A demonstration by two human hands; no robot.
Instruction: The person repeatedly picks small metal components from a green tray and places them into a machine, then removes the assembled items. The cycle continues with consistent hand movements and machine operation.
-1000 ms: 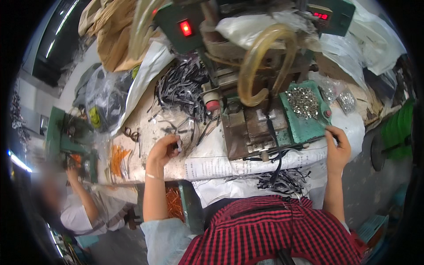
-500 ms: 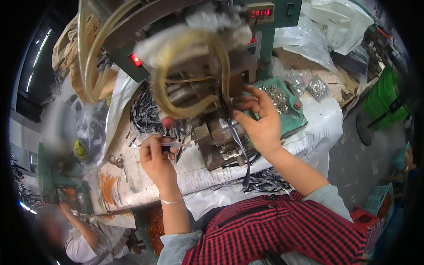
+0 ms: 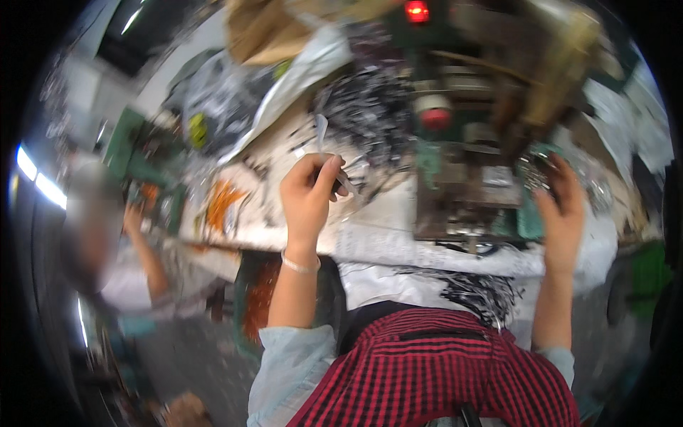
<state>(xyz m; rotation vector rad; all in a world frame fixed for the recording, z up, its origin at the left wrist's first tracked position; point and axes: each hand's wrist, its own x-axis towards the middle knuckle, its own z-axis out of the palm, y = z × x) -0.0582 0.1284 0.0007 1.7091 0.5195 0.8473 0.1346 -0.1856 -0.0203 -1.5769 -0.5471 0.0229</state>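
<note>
My left hand [image 3: 309, 188] is closed around a slim tool [image 3: 321, 129] with a pale, flat tip pointing up and a dark part by the fingers; its exact kind is unclear. It hovers over the pale worktop, left of the machine. My right hand [image 3: 564, 203] is at the green tray [image 3: 528, 219] of small shiny metal pieces [image 3: 535, 174], thumb and fingers apart and somewhat blurred. Between the hands stands the press-like machine [image 3: 462, 188] with a dark metal bed and a red knob [image 3: 435, 119]. No strip shows on its bed.
A heap of black strips [image 3: 370, 114] lies behind my left hand, and more strips [image 3: 484, 293] lie at the front edge. Orange strips [image 3: 224, 203] are on the left. A bin [image 3: 338, 285] stands below the table edge. Another person [image 3: 135, 256] works at far left.
The view has swung left, shifting the machine rightward. My right hand has left the black strip at the machine and moved to the tray. My left hand still holds the tool, its tip now upward.
</note>
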